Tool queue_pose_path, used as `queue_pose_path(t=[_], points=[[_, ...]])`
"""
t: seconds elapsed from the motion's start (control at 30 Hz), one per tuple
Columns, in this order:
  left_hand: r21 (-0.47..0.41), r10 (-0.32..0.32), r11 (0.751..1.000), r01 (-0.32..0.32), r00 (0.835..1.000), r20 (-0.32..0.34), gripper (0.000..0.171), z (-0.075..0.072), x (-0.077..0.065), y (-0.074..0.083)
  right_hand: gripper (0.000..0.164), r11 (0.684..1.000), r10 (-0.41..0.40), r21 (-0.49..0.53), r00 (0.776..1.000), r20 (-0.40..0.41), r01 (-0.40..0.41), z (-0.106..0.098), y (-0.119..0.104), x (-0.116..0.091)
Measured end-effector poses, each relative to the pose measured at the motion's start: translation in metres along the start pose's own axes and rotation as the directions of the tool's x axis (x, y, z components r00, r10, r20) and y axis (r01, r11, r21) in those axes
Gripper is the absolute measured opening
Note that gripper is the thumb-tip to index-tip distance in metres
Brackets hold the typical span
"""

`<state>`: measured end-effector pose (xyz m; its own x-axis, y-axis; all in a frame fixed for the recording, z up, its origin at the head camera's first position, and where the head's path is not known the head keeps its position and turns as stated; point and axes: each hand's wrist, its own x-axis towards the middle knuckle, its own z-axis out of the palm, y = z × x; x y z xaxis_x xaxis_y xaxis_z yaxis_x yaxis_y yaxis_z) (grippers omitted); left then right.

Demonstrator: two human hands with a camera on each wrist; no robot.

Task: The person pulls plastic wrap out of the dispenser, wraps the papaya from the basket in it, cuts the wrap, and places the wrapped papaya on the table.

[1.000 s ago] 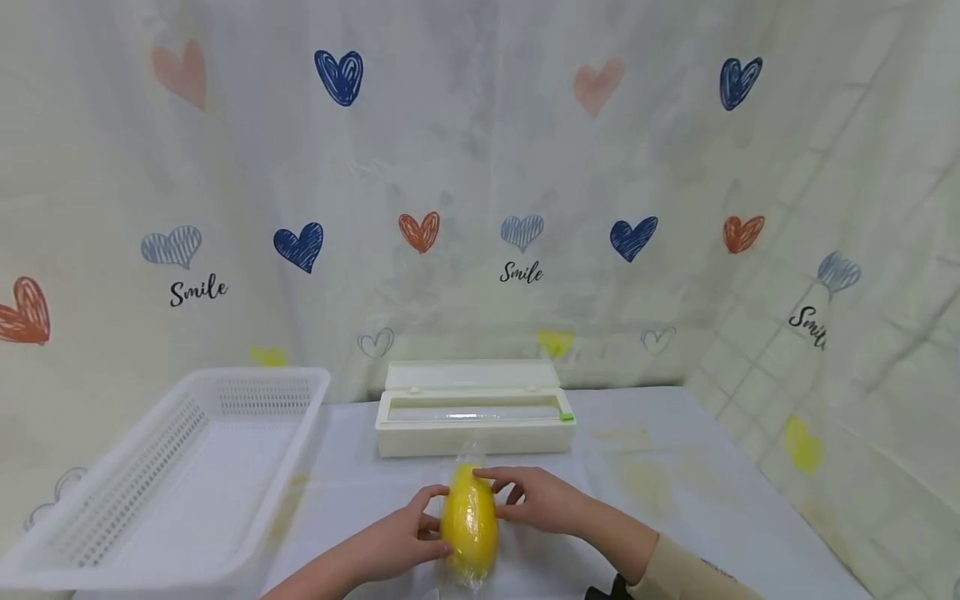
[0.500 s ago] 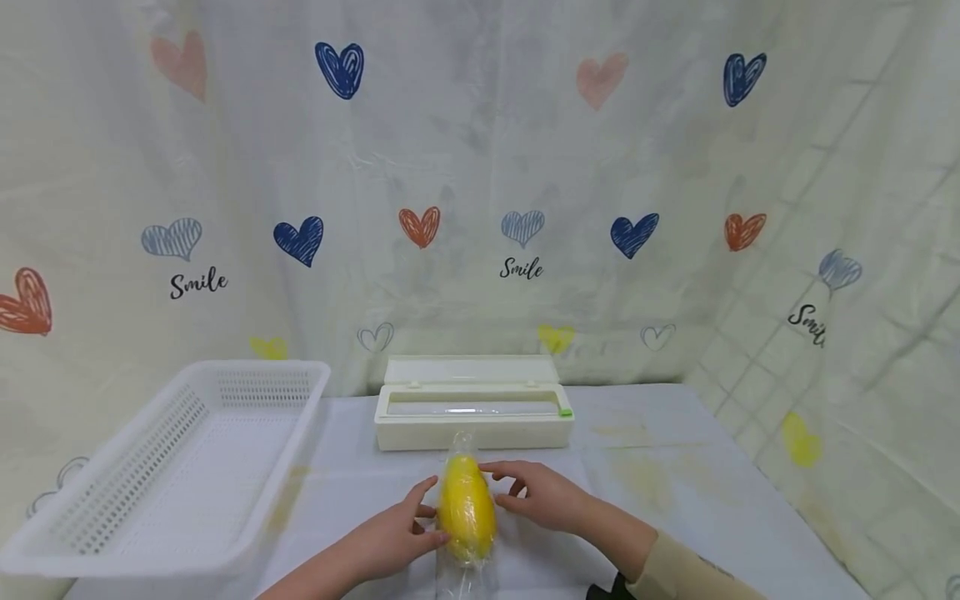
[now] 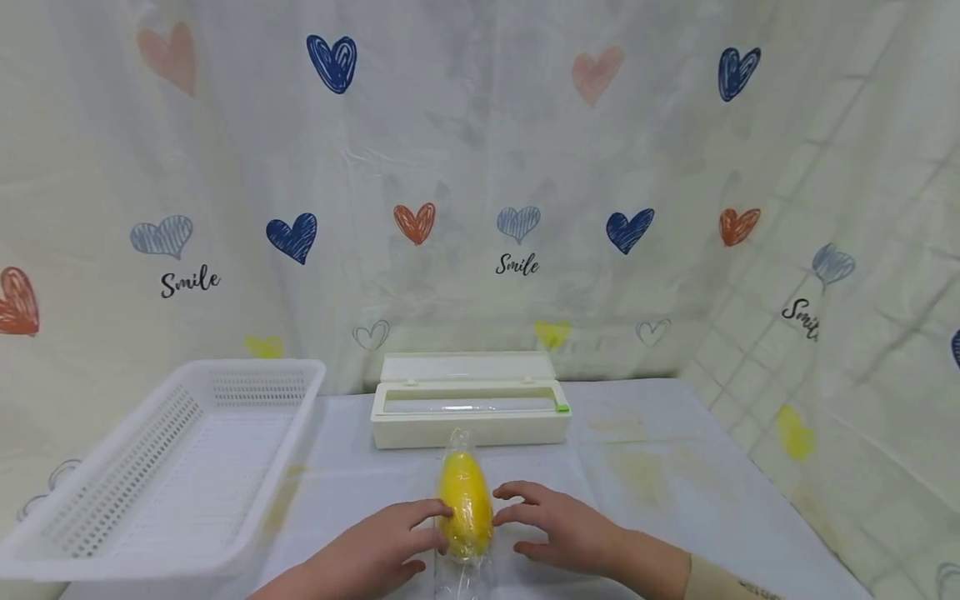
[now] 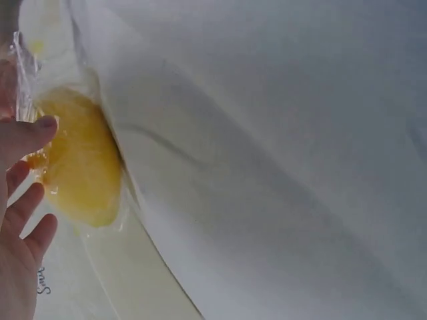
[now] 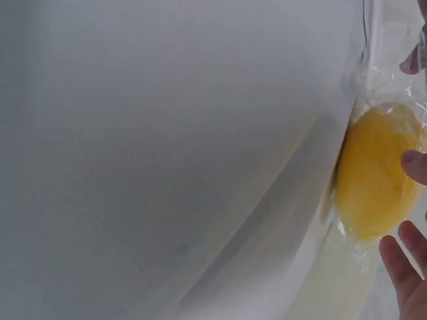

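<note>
A yellow oval fruit [image 3: 465, 507], mango-like in shape, lies lengthwise on the white-covered table, wrapped in shiny clear plastic film. Loose film [image 3: 463, 581] trails from its near end, and a crinkled tuft sticks out at the far end. On its left, my left hand [image 3: 386, 546] has its fingers spread, the index fingertip touching the wrapped side. My right hand [image 3: 566, 529] is at the opposite side with relaxed, slightly bent fingers, fingertips right by the film. In both wrist views the wrapped fruit [image 4: 80, 157] shows close to the fingers; neither hand grips it.
Behind the fruit stands a white cling film dispenser [image 3: 472, 432], its lid raised and a roll inside. A large white perforated basket [image 3: 285, 467] sits at the left. A curtain printed with hearts [image 3: 450, 125] hangs along the back and right side.
My left hand's index finger has moved onto the fruit's side. The right hand has drawn back from the fruit's top, its fingers lower. Film now lies stretched out at the near end.
</note>
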<state>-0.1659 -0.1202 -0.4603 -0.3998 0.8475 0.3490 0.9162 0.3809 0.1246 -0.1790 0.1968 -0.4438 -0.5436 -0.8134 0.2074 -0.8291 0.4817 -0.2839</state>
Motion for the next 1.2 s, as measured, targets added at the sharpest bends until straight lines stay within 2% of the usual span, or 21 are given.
queue_pose_path(t=[0.1, 0.2, 0.3, 0.37, 0.5, 0.63, 0.7, 0.8, 0.9, 1.0, 1.1, 1.2], points=[[0.095, 0.059, 0.994, -0.058, 0.998, -0.001, 0.053, 0.005, 0.003, -0.001, 0.045, 0.986, -0.156, -0.062, 0.988, 0.0, 0.156, 0.003, -0.001, 0.001], [0.175, 0.061, 0.983, -0.062, 0.998, 0.014, 0.053, 0.01, 0.008, -0.001, 0.045, 0.974, -0.203, -0.101, 0.979, 0.023, 0.205, 0.006, -0.003, 0.004], [0.204, 0.035, 0.978, -0.039, 0.999, 0.024, 0.051, 0.013, 0.013, -0.002, 0.043, 0.976, -0.176, -0.123, 0.984, 0.029, 0.178, 0.009, -0.003, 0.006], [0.189, 0.012, 0.982, -0.015, 1.0, 0.019, 0.049, 0.015, 0.015, -0.002, 0.041, 0.98, -0.153, -0.124, 0.988, 0.016, 0.153, 0.012, -0.002, 0.006], [0.142, -0.028, 0.989, 0.033, 0.999, -0.04, 0.038, 0.015, 0.019, 0.0, 0.039, 0.989, -0.114, -0.095, 0.993, -0.028, 0.111, 0.018, -0.002, 0.007], [0.093, -0.086, 0.991, 0.095, 0.991, -0.097, 0.021, 0.014, 0.021, 0.004, 0.034, 0.99, -0.109, -0.095, 0.99, -0.085, 0.101, 0.024, -0.003, 0.009], [0.057, -0.133, 0.989, 0.139, 0.987, -0.095, 0.013, 0.013, 0.021, 0.007, 0.031, 0.99, -0.106, -0.1, 0.988, -0.11, 0.095, 0.026, -0.004, 0.009], [0.006, -0.222, 0.975, 0.222, 0.974, -0.048, 0.007, 0.01, 0.021, 0.011, 0.022, 0.994, -0.081, -0.088, 0.986, -0.145, 0.068, 0.028, -0.004, 0.01], [-0.05, -0.318, 0.946, 0.32, 0.947, 0.032, 0.008, 0.009, 0.022, 0.012, 0.01, 1.0, -0.021, -0.015, 0.985, -0.172, 0.019, 0.028, -0.005, 0.01], [-0.1, -0.384, 0.914, 0.393, 0.918, 0.095, 0.012, 0.009, 0.024, 0.011, 0.005, 0.991, 0.073, 0.125, 0.982, -0.177, -0.051, 0.026, -0.006, 0.01], [-0.147, -0.417, 0.89, 0.432, 0.9, 0.127, 0.014, 0.009, 0.025, 0.009, 0.006, 0.946, 0.168, 0.305, 0.974, -0.153, -0.115, 0.022, -0.008, 0.01], [-0.173, -0.432, 0.876, 0.45, 0.892, 0.132, 0.013, 0.008, 0.026, 0.009, 0.003, 0.875, 0.246, 0.454, 0.962, -0.117, -0.169, 0.018, -0.009, 0.012]])
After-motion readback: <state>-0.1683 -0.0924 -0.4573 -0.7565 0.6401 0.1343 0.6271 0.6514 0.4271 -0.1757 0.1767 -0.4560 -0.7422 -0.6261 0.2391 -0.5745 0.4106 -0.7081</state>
